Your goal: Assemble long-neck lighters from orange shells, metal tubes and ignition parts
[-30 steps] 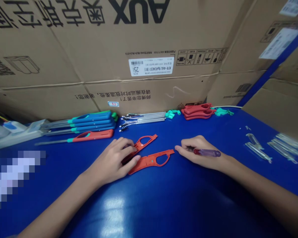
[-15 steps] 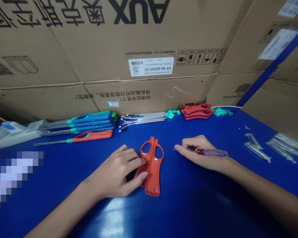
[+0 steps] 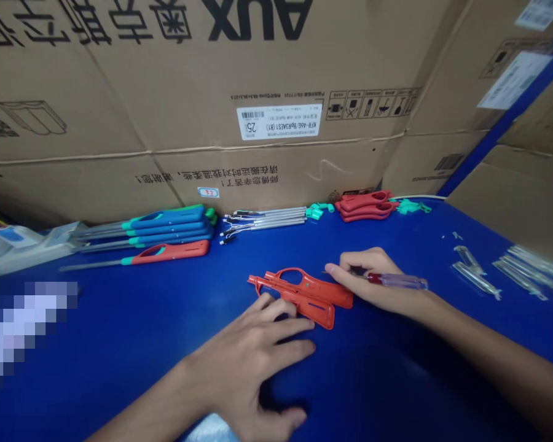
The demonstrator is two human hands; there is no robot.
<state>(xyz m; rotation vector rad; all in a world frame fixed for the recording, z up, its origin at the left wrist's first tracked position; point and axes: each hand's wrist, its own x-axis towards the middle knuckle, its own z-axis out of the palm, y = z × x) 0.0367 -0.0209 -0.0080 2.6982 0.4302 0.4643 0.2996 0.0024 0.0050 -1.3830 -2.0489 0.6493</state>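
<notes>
Two red lighter handle halves lie side by side on the blue table, their inner sides up and slanting to the right. My left hand (image 3: 258, 350) is spread open just in front of the nearer half (image 3: 320, 313), fingertips at or touching its edge. The farther half (image 3: 326, 290) has its wide end beside my right hand (image 3: 368, 273). That hand is closed around a screwdriver (image 3: 404, 282) with a clear and dark red handle, its tip pointing left. Whether the right fingers touch the shell, I cannot tell.
Along the back lie assembled lighters (image 3: 172, 230), metal tubes with wires (image 3: 279, 219), green parts (image 3: 320, 210), stacked red handle shells (image 3: 366, 207) and green pieces (image 3: 412, 207). Clear plastic parts (image 3: 477, 280) are at right. A large cardboard box (image 3: 188, 110) closes off the back.
The two red halves have turned from pointing away to lying slanted, wide ends to the right. My left hand has moved right and nearer, its fingers spreading. The right hand still holds the screwdriver.
</notes>
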